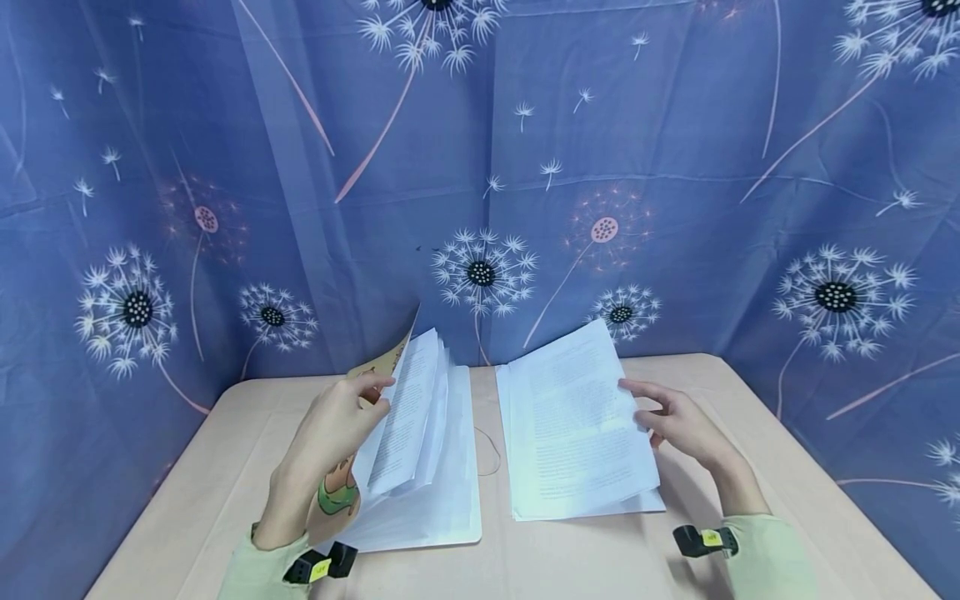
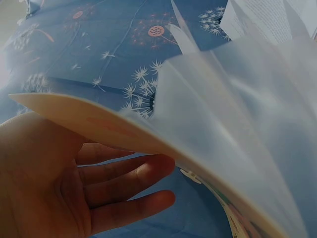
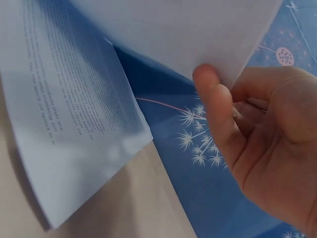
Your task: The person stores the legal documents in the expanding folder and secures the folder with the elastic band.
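My left hand (image 1: 330, 429) holds the raised cover of a folder (image 1: 476, 467) at its outer edge. The cover is tan outside with a cartoon drawing. In the left wrist view, fingers (image 2: 133, 183) lie along the cover and the thumb is hidden. Clear pockets (image 2: 218, 99) and printed pages (image 1: 408, 408) fan up inside the folder. To the right, my right hand (image 1: 682, 421) pinches the right edge of a few printed sheets (image 1: 577, 417), tilted up off the table. Another printed sheet (image 3: 74, 124) hangs beside the lifted one in the right wrist view.
A pale pink cloth covers the table (image 1: 577, 558). A thin cord-like loop (image 1: 495, 454) lies between the folder and the sheets. Behind the table hangs a blue dandelion-print curtain (image 1: 420, 233). Each wrist wears a black camera strap (image 1: 705, 540).
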The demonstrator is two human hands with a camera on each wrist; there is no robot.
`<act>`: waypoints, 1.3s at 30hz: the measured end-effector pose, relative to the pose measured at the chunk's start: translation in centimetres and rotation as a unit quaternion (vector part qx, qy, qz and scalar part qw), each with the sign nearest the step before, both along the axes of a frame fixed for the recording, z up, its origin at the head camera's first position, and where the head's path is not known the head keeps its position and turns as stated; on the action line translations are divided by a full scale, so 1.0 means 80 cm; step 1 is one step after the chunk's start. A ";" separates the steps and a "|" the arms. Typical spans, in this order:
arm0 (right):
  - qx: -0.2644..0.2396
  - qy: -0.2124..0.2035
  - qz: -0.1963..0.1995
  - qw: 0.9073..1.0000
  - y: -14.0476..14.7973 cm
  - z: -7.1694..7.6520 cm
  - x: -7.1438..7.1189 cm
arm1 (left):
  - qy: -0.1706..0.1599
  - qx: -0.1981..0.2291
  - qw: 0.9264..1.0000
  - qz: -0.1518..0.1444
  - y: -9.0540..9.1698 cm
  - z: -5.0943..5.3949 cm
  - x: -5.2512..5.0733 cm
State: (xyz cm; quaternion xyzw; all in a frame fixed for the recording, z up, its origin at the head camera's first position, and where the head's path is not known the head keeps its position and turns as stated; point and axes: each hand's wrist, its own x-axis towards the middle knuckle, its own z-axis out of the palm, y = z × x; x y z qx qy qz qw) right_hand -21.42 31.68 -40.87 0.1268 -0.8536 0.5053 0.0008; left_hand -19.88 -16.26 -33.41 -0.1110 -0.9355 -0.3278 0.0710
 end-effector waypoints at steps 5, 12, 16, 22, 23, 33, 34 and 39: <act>0.005 0.008 -0.007 1.000 -0.002 0.000 -0.001 | 0.000 0.001 1.000 -0.003 -0.001 -0.001 0.000; 0.023 0.031 -0.022 0.999 -0.001 0.005 0.000 | -0.001 0.003 1.000 -0.005 -0.001 0.000 0.001; 0.024 0.026 -0.037 0.999 -0.001 0.013 0.005 | 0.000 0.002 1.000 -0.007 -0.001 0.000 0.001; 0.008 0.030 -0.038 0.999 -0.005 0.024 0.009 | 0.003 0.002 1.000 -0.007 -0.001 0.001 0.002; 0.004 0.032 -0.037 0.999 -0.006 0.026 0.010 | 0.003 0.002 1.000 -0.006 -0.001 0.001 0.002; -0.020 0.026 -0.054 0.998 -0.017 0.038 0.013 | -0.002 0.001 1.000 -0.003 0.001 0.003 0.003; -0.022 0.025 -0.054 0.998 -0.019 0.039 0.014 | -0.004 0.002 1.000 -0.002 0.001 0.003 0.003; -0.038 0.020 -0.057 0.997 -0.028 0.039 0.013 | -0.009 0.004 1.000 -0.001 0.002 0.005 0.004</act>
